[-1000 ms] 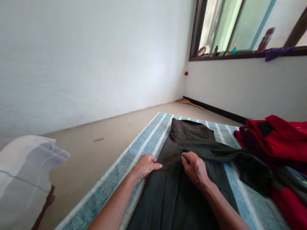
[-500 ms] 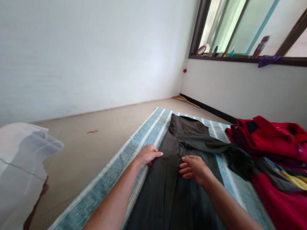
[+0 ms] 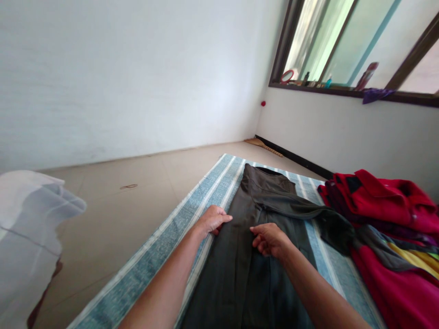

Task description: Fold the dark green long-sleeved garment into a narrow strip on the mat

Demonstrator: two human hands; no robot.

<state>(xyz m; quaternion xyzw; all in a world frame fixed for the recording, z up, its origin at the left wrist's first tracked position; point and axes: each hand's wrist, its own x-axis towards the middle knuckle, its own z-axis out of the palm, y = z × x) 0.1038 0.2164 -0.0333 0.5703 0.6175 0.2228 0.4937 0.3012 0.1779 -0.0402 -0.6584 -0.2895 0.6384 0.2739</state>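
A dark grey-green long-sleeved garment (image 3: 240, 265) lies lengthwise in front of me, its neck end away from me and one sleeve (image 3: 295, 208) stretched across to the right. At its left edge, my left hand (image 3: 214, 220) is closed on the cloth, thumb on top and fingers tucked under. My right hand (image 3: 269, 240) is over the middle of the garment, fingers curled, with thumb and forefinger pinched at the fabric near a lengthwise fold. Beneath the garment is a blue-and-white striped sheet (image 3: 164, 242).
Folded red clothes (image 3: 380, 196) are piled on the right, beside grey, yellow and crimson garments (image 3: 387, 278). Sheer white fabric (image 3: 30, 228) hangs at the left. A thin brown loop (image 3: 129, 186) lies on the tiled floor. A brush-like broom (image 3: 262, 145) rests in the far corner.
My right hand has shifted slightly left, and its spread fingers have curled into a pinch on the garment. My left hand stays at the left edge. The view has turned slightly.
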